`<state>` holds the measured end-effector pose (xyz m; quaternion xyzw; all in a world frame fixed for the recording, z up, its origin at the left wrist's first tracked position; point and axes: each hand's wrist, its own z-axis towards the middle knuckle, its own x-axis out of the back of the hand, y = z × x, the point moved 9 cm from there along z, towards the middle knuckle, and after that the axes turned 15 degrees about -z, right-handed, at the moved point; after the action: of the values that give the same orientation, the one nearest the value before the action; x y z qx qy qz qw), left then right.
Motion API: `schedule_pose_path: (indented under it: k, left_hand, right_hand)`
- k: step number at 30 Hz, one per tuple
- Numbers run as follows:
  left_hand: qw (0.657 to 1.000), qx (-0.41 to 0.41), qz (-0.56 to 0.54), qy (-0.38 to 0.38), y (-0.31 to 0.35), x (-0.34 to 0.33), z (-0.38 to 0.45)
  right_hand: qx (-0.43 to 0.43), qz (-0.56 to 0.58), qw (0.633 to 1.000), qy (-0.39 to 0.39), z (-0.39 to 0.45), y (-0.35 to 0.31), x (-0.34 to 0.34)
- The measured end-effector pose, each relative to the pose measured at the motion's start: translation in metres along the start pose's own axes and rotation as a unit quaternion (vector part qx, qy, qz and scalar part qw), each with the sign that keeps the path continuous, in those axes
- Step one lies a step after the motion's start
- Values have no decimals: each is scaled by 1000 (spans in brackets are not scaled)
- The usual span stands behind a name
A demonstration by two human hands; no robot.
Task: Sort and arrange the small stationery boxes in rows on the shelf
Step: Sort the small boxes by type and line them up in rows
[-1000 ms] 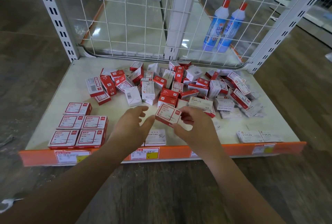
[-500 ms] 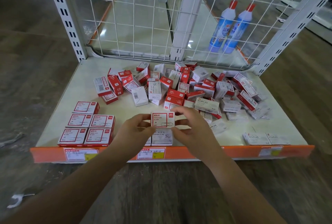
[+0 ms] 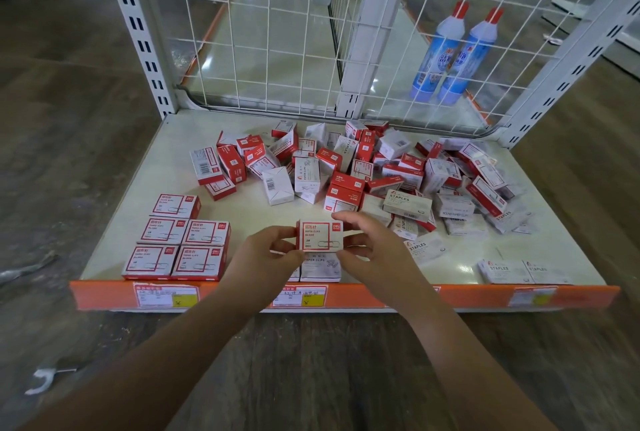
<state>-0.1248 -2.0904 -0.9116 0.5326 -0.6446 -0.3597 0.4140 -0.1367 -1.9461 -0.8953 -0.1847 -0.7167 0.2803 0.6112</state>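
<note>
While my left hand (image 3: 268,250) and right hand (image 3: 372,245) pinch the red paper-clip box (image 3: 319,235) above the shelf's (image 3: 114,240) front edge, a loose pinch could drop it; it might land crooked.

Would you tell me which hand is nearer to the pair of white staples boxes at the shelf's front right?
Right. The right hand is left of the staples boxes; the left hand is farther left.

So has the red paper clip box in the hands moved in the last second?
Yes. The red paper clip box has shifted left and toward the shelf's orange front strip, turning level.
</note>
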Motion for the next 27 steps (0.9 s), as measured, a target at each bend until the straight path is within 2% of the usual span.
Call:
schedule_pose_path:
  k: [12,16,22,27]
  left_hand:
    - [998,-31,58,2,-2,26,12]
    - [994,-50,87,51,0,53,17]
    - [958,-83,205,181,5,107,15]
    - [928,-79,316,183,0,131,23]
  right_hand:
    - [9,-28,999,28,10,-15,-6]
    - [8,-12,999,33,19,-25,-7]
    - [15,-28,999,33,39,-45,-17]
    - [24,-66,997,40,59,-59,-36]
